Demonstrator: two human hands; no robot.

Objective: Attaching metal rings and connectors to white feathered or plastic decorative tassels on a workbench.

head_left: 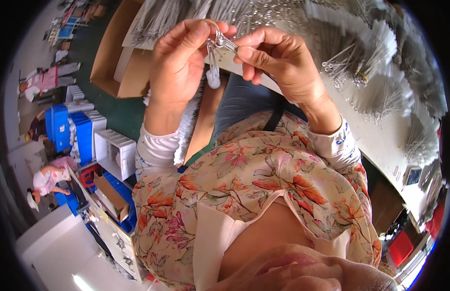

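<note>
Just left of the hands stands an open cardboard box (pixel 103 63), and next to it the left hand (pixel 179 60) pinches what looks like a thin ring (pixel 215 27) between thumb and fingers, with a white-tipped piece (pixel 213 78) dangling below. Between the hands lie the twisted wire ends (pixel 227 44), which the right hand (pixel 283 58) grips between thumb and forefinger. If either pinch loosened, the wires could slip off or fan out of line; right of the hands, loose bundles (pixel 375 51) on the counter (pixel 375 138) might snag a sleeve.
</note>
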